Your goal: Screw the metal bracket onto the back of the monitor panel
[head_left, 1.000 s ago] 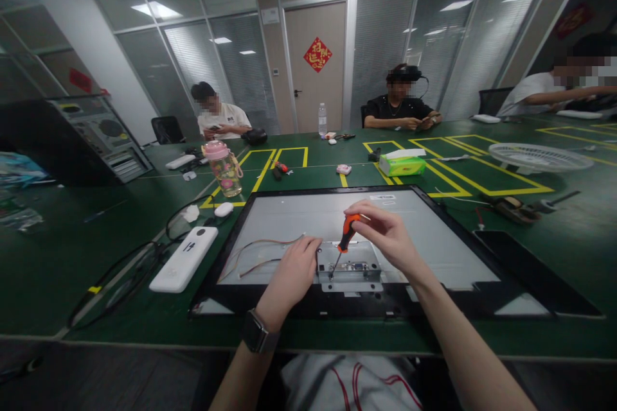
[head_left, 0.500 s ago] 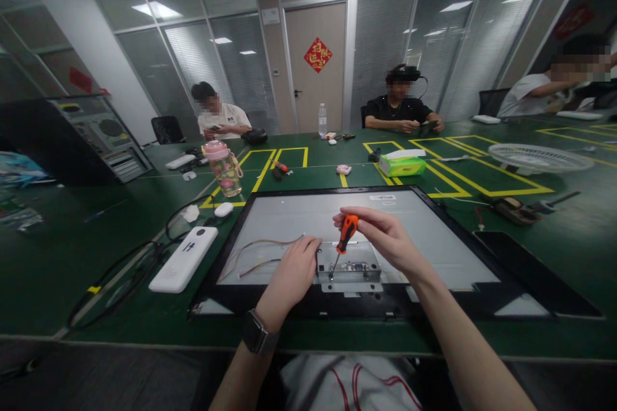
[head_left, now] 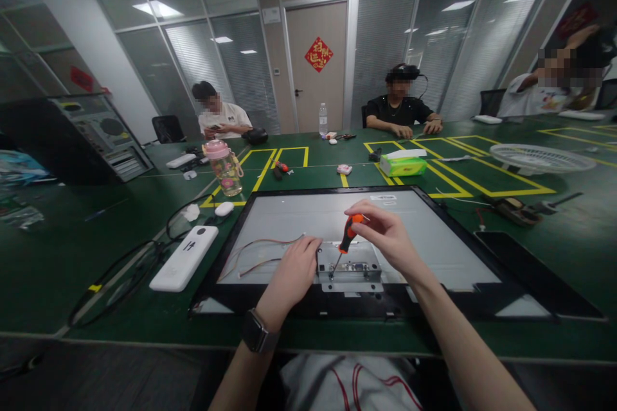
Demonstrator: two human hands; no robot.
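Observation:
My right hand (head_left: pixel 385 231) grips an orange-and-black screwdriver (head_left: pixel 350 231) by its handle. The shaft slants down to the left, and its tip meets the metal bracket (head_left: pixel 351 286) near a row of ports. Flat beside the bracket's left edge lies my left hand (head_left: pixel 294 266), fingers stretched out and touching that edge; its fingertips are partly hidden. Both hands are over a display panel (head_left: pixel 424 237) with a grey back and black frame, lying on the table. Thin wires (head_left: pixel 255 263) run across the panel to the left of the bracket.
Left of the panel are a white power bank (head_left: pixel 184 258), a black cable (head_left: pixel 116 289) and a drink bottle (head_left: pixel 224 170). A tissue pack (head_left: pixel 403 164) stands behind it. A black slab (head_left: pixel 535 273) and a handheld device (head_left: pixel 515 209) lie right. People sit across the table (head_left: pixel 308 180).
My right hand and the screwdriver handle have shifted slightly right, with the fingers changing their grip; the tip stays at the bracket. My left hand looks unmoved. A person at far right shifted.

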